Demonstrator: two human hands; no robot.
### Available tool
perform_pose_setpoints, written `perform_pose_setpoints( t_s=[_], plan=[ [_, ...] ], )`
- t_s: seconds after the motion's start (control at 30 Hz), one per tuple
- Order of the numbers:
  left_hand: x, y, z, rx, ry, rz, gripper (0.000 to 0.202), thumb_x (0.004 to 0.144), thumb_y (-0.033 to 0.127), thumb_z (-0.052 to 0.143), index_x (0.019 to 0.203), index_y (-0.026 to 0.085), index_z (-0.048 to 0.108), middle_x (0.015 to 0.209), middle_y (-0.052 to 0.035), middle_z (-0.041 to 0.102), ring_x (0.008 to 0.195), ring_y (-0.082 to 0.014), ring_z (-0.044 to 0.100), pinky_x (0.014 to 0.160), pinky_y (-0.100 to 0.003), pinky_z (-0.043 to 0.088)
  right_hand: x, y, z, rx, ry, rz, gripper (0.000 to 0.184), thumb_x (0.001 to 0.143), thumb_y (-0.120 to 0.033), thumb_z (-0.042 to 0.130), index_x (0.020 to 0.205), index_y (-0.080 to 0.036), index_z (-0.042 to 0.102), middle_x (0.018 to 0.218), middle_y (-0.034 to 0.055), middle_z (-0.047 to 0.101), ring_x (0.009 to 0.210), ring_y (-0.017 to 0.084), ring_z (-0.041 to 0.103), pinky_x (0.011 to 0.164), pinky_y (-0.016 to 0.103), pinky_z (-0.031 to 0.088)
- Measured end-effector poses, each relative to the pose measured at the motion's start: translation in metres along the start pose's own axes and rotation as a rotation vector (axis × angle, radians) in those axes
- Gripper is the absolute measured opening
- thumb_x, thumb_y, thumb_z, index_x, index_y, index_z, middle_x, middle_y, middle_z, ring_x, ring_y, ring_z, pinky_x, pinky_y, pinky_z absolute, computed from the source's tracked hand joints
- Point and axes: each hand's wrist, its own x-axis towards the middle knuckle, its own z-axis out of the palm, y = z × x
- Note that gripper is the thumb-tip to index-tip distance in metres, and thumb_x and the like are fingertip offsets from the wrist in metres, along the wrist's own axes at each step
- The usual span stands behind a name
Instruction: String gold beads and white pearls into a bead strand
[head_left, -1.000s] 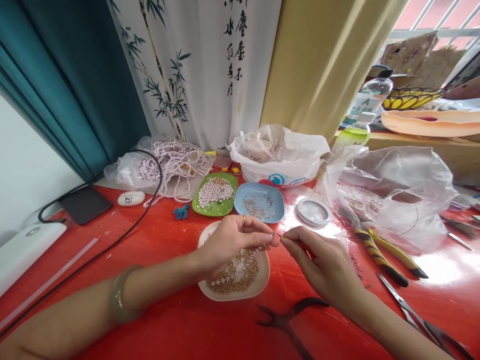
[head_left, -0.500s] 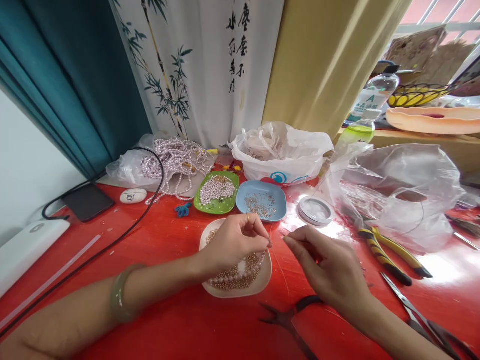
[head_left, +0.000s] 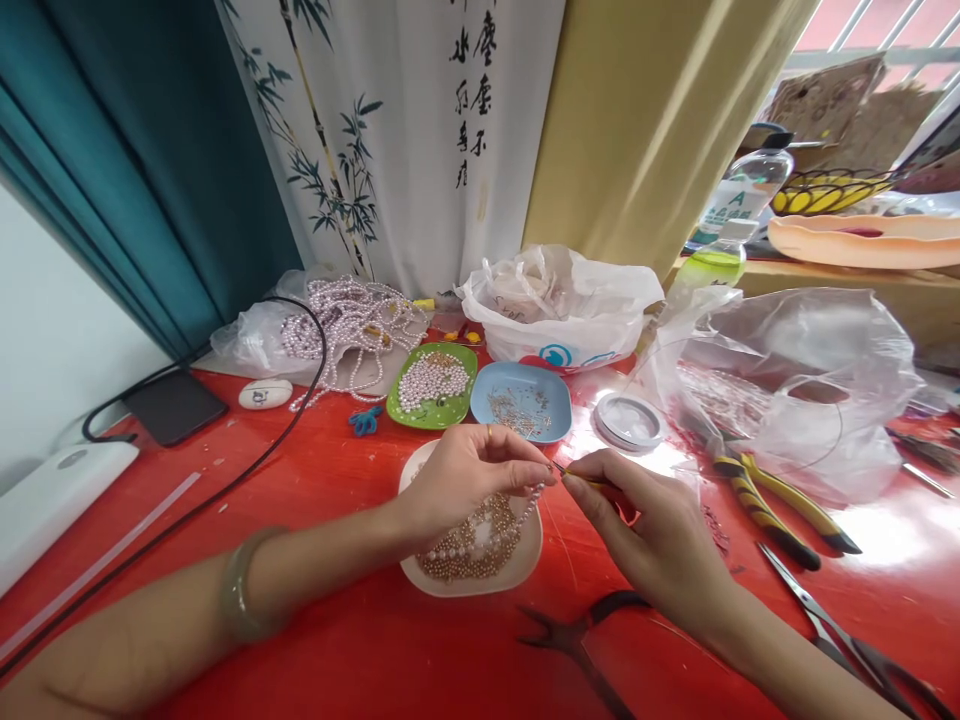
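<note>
My left hand (head_left: 476,475) is above the cream plate (head_left: 529,570), thumb and forefinger pinched on the end of a bead strand (head_left: 531,500). Pale pink and gold beads of that strand hang down toward the plate, where more strands lie coiled. Just to the right, my right hand (head_left: 649,530) is closed on a thin pointed tool (head_left: 594,484) with a bit of yellow showing. Its dark tip meets the left fingertips; most of the tool is hidden by the fingers. Below the hands lie dark-jawed pliers (head_left: 566,635) on the red table.
Behind the hands stand a green dish of beads (head_left: 433,385) and a blue dish of small metal bits (head_left: 521,402). A thread spool (head_left: 628,420), yellow-black pliers (head_left: 780,510) and scissors (head_left: 825,620) lie right. A black cable (head_left: 247,455) crosses the left side.
My right hand now shows the thin yellow tool between its fingers, and its tip has come up to the left fingertips. My left hand has shifted slightly right, with the bead strand showing below it.
</note>
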Motion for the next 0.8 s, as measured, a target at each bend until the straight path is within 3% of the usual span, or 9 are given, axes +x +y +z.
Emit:
perform_pose_setpoints(
  t_s=[0.13, 0.33, 0.43, 0.6, 0.8],
  plan=[
    [0.0006, 0.0003, -0.0006, -0.021, -0.013, -0.024, 0.015, 0.062, 0.025, 0.071, 0.070, 0.014, 0.063, 0.066, -0.0001, 0.064, 0.060, -0.0079, 0.054, 0.059, -0.021, 0.041, 0.0002, -0.0005, -0.0012, -0.049, 0.015, -0.009, 0.016, 0.084, -0.024, 0.043, 0.071, -0.020, 0.052, 0.053, -0.0023, 0.057, 0.045, 0.009, 0.048, 0.043, 0.021, 0.033],
    [0.0039, -0.0011, -0.0073, -0.121, -0.165, -0.134, 0.018, 0.071, 0.031, 0.063, 0.078, 0.015, 0.065, 0.073, -0.0022, 0.063, 0.064, -0.0074, 0.056, 0.062, -0.020, 0.043, -0.0014, -0.0005, -0.0030, -0.074, 0.038, -0.046, 0.017, 0.083, -0.023, 0.045, 0.069, -0.019, 0.052, 0.052, -0.0024, 0.054, 0.044, 0.008, 0.045, 0.043, 0.021, 0.033],
    [0.0053, -0.0021, -0.0096, -0.139, -0.205, -0.160, 0.018, 0.069, 0.029, 0.065, 0.079, 0.014, 0.064, 0.068, -0.0017, 0.060, 0.060, -0.0079, 0.056, 0.059, -0.020, 0.043, -0.0012, -0.0014, -0.0036, -0.052, 0.049, -0.033, 0.017, 0.083, -0.022, 0.045, 0.068, -0.019, 0.051, 0.050, -0.0030, 0.053, 0.042, 0.008, 0.043, 0.042, 0.021, 0.033],
    [0.0057, -0.0026, -0.0092, -0.072, -0.172, -0.155, 0.019, 0.060, 0.022, 0.073, 0.072, 0.013, 0.061, 0.059, 0.0000, 0.061, 0.054, -0.0076, 0.055, 0.057, -0.022, 0.043, 0.0003, -0.0043, -0.0052, 0.008, 0.029, 0.000, 0.018, 0.082, -0.020, 0.045, 0.065, -0.019, 0.050, 0.047, -0.0048, 0.048, 0.040, 0.007, 0.038, 0.039, 0.020, 0.030],
    [0.0056, -0.0002, -0.0072, -0.090, -0.159, -0.155, 0.017, 0.057, 0.021, 0.073, 0.066, 0.012, 0.062, 0.065, -0.0023, 0.066, 0.056, -0.0081, 0.057, 0.057, -0.022, 0.044, -0.0008, -0.0042, -0.0054, 0.062, 0.012, 0.047, 0.018, 0.082, -0.021, 0.046, 0.065, -0.019, 0.050, 0.049, -0.0044, 0.048, 0.042, 0.007, 0.037, 0.040, 0.019, 0.031]
  ],
)
